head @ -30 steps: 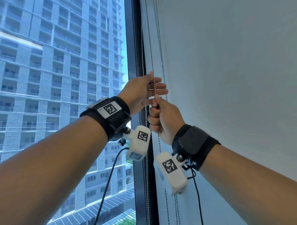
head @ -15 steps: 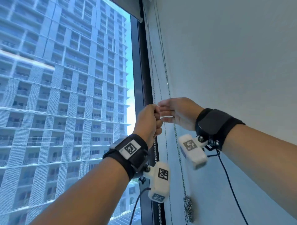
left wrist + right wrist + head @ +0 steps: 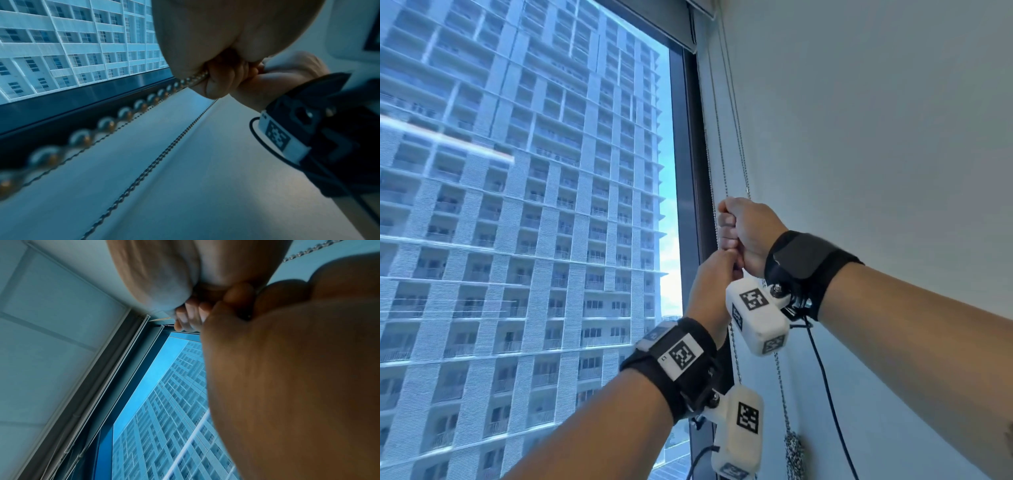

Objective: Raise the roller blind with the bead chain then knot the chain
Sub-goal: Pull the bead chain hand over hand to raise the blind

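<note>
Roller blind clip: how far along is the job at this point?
Done: the roller blind sits near the top of the window, glass mostly uncovered. In hand: right hand above left hand, both fists in a grip on the bead chain. Left: any final pull, then knotting; a bunched clump already hangs on a neighbouring chain.

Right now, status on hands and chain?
Right hand fisted on bead chain, left hand gripping just below. Blind near top. No knot yet. Nothing obstructing.
</note>
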